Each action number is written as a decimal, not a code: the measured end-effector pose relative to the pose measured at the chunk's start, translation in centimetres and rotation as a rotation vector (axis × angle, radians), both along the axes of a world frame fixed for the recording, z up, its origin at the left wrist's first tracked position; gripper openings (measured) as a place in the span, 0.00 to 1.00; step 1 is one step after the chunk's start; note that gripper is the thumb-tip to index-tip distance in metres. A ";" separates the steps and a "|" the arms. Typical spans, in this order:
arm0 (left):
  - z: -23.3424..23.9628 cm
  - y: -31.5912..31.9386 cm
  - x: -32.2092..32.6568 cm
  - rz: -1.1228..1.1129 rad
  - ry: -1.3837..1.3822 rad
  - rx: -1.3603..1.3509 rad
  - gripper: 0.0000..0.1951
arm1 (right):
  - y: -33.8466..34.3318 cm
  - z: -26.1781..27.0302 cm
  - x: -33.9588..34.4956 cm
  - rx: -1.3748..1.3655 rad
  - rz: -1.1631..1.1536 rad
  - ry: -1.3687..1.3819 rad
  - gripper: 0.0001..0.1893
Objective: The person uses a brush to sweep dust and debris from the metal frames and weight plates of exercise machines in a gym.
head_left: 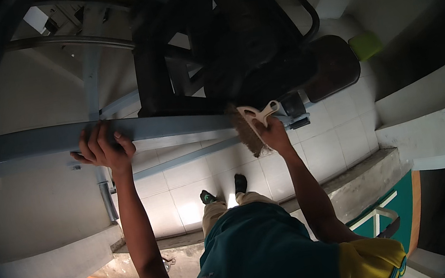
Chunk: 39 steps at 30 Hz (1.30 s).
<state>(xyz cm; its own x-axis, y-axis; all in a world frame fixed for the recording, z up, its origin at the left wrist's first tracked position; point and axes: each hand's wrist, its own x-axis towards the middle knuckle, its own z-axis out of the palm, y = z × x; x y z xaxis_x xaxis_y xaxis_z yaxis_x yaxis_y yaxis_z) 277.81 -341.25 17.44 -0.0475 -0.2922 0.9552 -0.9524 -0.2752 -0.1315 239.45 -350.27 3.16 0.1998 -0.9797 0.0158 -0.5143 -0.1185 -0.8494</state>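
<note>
My right hand (274, 135) grips a hand brush (250, 128) with a cream plastic body and brown bristles. Its ring-shaped handle end points up and to the right. The bristles are at the right part of a blue-grey painted metal beam (178, 124); whether they press on it, I cannot tell. Farther left, my left hand (105, 149) holds the same beam, its fingers bent over the upper face and the thumb spread to the right. That beam runs across in front of me as part of a metal frame.
Beyond the beam stand dark chairs or machine parts (252, 45), hard to make out in shadow. A brown padded seat (331, 66) and a green object (364, 46) are at the right. A lower bar (190, 155) crosses above the tiled floor (317, 142). Behind me runs a concrete ledge (359, 171).
</note>
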 end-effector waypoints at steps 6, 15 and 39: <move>0.2 0.3 0.2 0.005 -0.012 -0.010 0.15 | -2.2 4.6 -4.6 -0.522 -0.783 -0.330 0.22; 0.3 -0.4 -0.3 0.005 -0.015 0.012 0.15 | 0.2 -11.4 2.2 -0.127 -0.722 -0.135 0.27; 0.0 -0.3 0.0 -0.001 -0.006 0.019 0.14 | -0.4 -11.0 -2.4 -0.371 -0.537 -0.108 0.15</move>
<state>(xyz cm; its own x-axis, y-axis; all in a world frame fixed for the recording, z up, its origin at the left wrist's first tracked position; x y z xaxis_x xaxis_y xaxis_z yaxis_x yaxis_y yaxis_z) 277.82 -341.52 17.46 -0.0534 -0.3104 0.9491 -0.9519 -0.2713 -0.1422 237.02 -350.65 -7.89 -0.3367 -0.8683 0.3644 -0.4982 -0.1641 -0.8514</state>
